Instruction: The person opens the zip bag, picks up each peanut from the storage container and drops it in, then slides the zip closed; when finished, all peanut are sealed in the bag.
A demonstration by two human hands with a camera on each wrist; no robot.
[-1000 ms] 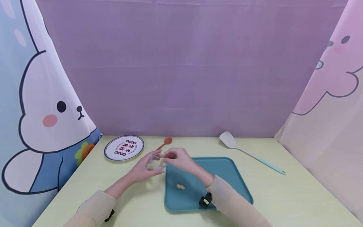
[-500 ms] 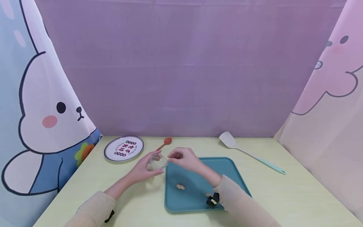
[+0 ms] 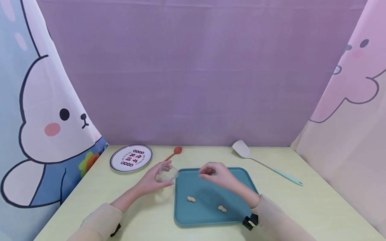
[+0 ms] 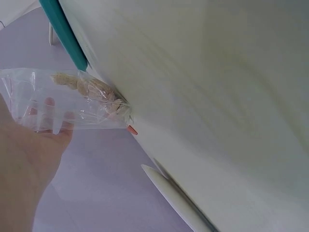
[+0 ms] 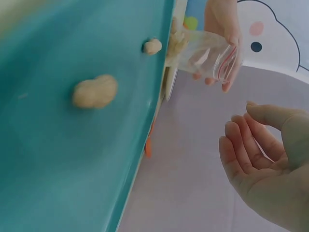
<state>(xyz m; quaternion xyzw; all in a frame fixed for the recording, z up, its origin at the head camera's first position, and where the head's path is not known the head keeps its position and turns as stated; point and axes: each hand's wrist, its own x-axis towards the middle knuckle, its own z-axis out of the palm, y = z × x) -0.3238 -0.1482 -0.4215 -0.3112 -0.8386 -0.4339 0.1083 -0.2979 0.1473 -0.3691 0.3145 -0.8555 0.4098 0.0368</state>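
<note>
My left hand holds a clear plastic zip bag by its sides, the mouth facing right. Several unshelled peanuts lie at the bottom of the bag in the left wrist view. My right hand hovers above the blue-green tray, apart from the bag. Its fingers are loosely bent, with a gap to the thumb and nothing between them in the right wrist view. On the tray lie two peanuts, one on the left and one nearer the middle.
A white plate with red lettering lies at the back left. Beside it is an orange-red spoon, partly behind the left hand. A white spatula with a mint handle lies at the back right. A purple curtain hangs behind the table.
My right hand has drawn away from the bag's mouth, rightward over the tray. The peanut near the tray's middle has come out from behind the right wrist. My left hand stays put.
</note>
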